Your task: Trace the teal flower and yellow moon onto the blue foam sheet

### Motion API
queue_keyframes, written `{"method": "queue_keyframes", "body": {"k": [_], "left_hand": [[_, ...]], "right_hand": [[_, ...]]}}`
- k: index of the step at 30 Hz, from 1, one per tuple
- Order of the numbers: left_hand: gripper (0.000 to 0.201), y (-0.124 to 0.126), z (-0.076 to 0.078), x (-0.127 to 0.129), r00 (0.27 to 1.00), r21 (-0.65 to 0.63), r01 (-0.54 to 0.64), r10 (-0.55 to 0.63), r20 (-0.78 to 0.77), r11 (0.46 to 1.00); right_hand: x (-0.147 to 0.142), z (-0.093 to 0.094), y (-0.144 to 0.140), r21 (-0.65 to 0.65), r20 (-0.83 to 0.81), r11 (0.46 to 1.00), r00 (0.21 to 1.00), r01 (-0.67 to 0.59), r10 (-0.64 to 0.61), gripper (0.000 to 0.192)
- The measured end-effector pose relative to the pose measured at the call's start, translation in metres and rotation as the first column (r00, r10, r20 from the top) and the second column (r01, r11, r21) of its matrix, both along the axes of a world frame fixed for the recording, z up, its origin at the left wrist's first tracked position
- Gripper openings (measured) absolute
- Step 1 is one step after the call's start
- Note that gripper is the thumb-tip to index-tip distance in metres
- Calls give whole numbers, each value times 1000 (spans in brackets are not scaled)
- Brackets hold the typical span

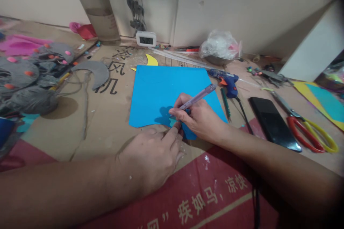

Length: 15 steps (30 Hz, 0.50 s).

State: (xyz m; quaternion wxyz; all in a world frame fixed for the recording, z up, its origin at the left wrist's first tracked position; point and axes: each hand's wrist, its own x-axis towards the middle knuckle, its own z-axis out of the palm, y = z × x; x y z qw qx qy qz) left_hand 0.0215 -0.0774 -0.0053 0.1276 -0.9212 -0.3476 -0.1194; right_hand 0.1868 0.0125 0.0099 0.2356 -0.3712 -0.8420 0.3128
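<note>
A bright blue foam sheet [161,93] lies flat on the cardboard-covered work surface [102,121]. My right hand [199,118] grips a pale purple pen [199,96] with its tip down on the sheet's near edge. A small teal template piece [172,121] lies under that tip. My left hand [153,157] rests just in front, with a finger pressing on the small piece.
A blue glue gun [227,81], a green pencil [225,103], a black phone [272,123] and red-and-yellow scissors [306,128] lie to the right. Grey felt pieces [29,75] are piled at the left. A white clock [146,38] and a metal bowl holding a plastic bag [220,48] stand behind.
</note>
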Motion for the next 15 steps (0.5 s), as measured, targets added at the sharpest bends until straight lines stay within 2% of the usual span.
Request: {"method": "queue_keyframes", "body": {"k": [15], "left_hand": [[39, 1, 0, 0, 1000, -9, -1, 1, 3, 1000]], "right_hand": [[0, 2, -2, -31, 14, 999, 1000, -18, 19, 25]]}}
